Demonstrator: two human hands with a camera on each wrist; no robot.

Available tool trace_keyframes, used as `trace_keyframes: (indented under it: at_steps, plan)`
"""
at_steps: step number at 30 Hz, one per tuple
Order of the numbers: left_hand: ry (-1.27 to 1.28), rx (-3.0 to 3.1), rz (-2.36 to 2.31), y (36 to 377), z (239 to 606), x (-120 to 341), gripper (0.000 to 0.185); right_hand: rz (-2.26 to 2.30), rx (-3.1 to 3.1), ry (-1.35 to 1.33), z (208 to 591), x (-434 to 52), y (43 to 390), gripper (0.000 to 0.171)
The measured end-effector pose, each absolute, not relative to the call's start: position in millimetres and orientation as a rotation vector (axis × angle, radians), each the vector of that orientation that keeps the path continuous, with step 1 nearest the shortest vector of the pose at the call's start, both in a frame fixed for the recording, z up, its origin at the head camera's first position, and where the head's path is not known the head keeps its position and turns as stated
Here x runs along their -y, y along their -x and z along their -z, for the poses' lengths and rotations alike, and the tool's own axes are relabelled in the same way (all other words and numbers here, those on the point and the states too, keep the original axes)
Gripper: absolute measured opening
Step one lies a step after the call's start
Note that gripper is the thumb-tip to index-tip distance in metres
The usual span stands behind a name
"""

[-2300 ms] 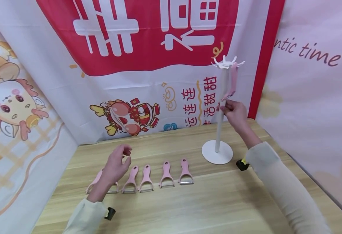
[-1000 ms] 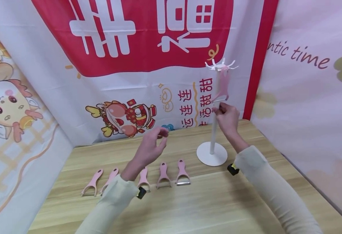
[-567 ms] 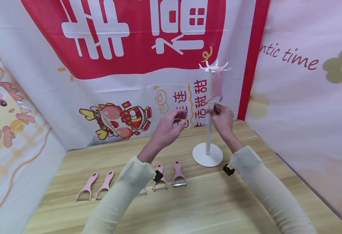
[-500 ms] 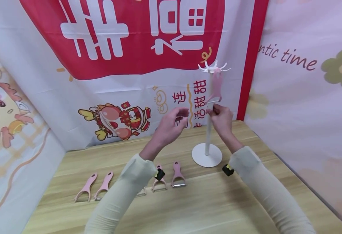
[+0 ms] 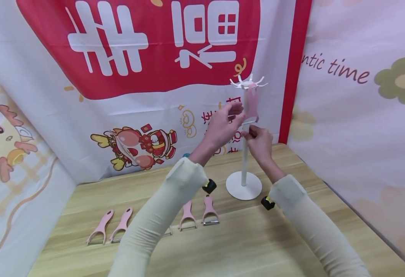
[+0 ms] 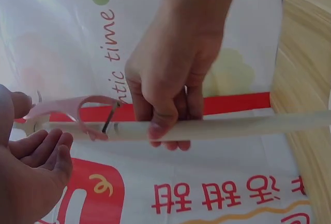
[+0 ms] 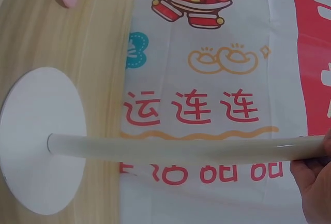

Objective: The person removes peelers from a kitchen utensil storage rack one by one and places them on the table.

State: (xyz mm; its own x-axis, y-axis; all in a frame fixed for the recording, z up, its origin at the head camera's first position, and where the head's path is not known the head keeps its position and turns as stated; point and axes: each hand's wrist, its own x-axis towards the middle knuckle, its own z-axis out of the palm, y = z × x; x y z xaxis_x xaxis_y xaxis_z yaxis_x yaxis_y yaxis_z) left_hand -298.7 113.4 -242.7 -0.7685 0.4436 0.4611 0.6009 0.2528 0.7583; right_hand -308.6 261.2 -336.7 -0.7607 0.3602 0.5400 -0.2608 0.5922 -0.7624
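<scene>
A pink Y-shaped peeler (image 5: 253, 104) hangs by its handle from a hook at the top of a white hook stand (image 5: 231, 187), blade end down. My right hand (image 5: 260, 144) pinches the stand's pole just below the blade; the left wrist view shows its thumb and fingers round the white pole (image 6: 232, 128). My left hand (image 5: 222, 126) is raised beside the hanging peeler on its left, fingers bent and spread from the thumb. From the left wrist, the thumb and fingers of that hand (image 6: 36, 175) lie on either side of the peeler's handle (image 6: 51, 107), with a gap.
Several more pink peelers lie in a row on the wooden table (image 5: 230, 250), among them a left one (image 5: 101, 227) and a right one (image 5: 209, 211). My left sleeve (image 5: 161, 209) covers part of the row. Printed cloth walls (image 5: 355, 123) stand behind and at both sides.
My left hand has moved up and right from over the table peelers to beside the hanging one. The hanging peeler has turned with the stand's top. My right hand stays at the pole.
</scene>
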Motion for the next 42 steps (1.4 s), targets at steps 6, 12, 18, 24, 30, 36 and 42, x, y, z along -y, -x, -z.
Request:
trace_keyframes:
  at_steps: [6, 12, 18, 24, 30, 36, 42]
  plan:
    - [0.964, 2.412, 1.565, 300.3, 226.3, -136.1, 0.039, -1.14, 2.115, 0.063, 337.5, -261.2, 309.1, 0.017]
    - [0.862, 2.421, 1.622, 303.7, 218.1, -149.6, 0.026, -1.122, 2.132, 0.041, 339.4, -260.8, 308.5, 0.017]
    - [0.873, 2.403, 1.643, 298.4, 204.5, -150.5, 0.029, -1.078, 2.144, -0.016, 339.6, -260.4, 308.7, 0.017]
    - [0.893, 2.357, 1.711, 286.9, 193.4, -142.5, 0.038, -1.0, 2.125, -0.031, 338.1, -262.5, 309.0, 0.018]
    - [0.893, 2.317, 1.737, 277.2, 191.7, -118.5, 0.036, -1.146, 2.135, 0.046, 338.3, -262.0, 308.7, 0.022]
    - [0.881, 2.343, 1.648, 269.5, 204.2, -79.0, 0.03, -1.238, 2.158, 0.089, 337.0, -261.3, 307.6, 0.029]
    - [0.779, 2.454, 1.561, 266.0, 226.9, -29.8, 0.03, -1.289, 2.17, 0.063, 334.5, -256.1, 306.9, 0.033]
